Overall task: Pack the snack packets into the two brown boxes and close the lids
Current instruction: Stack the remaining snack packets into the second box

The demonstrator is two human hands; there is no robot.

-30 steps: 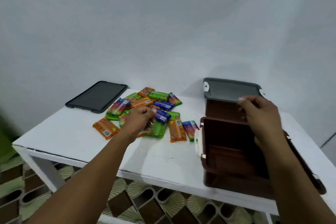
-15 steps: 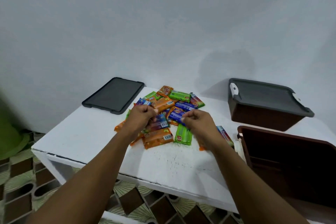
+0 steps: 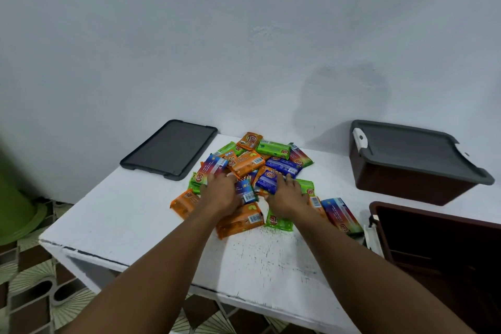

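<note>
Snack packets: about sixteen in one heap on the white table; overlap blocks an exact count. My left hand curls round one barcoded packet; my right hand pinches one blue packet. Two brown boxes at right: far box lidded, near box open; one loose grey lid far left.

Bare left hand, right hand, bare forearms.

I see a white painted table, its paint scuffed near the front. On it lie a flat dark grey plastic lid at upper left, a heap of bright foil snack packets in the centre, a lidded brown plastic box at right and an open brown plastic box at lower right.
</note>
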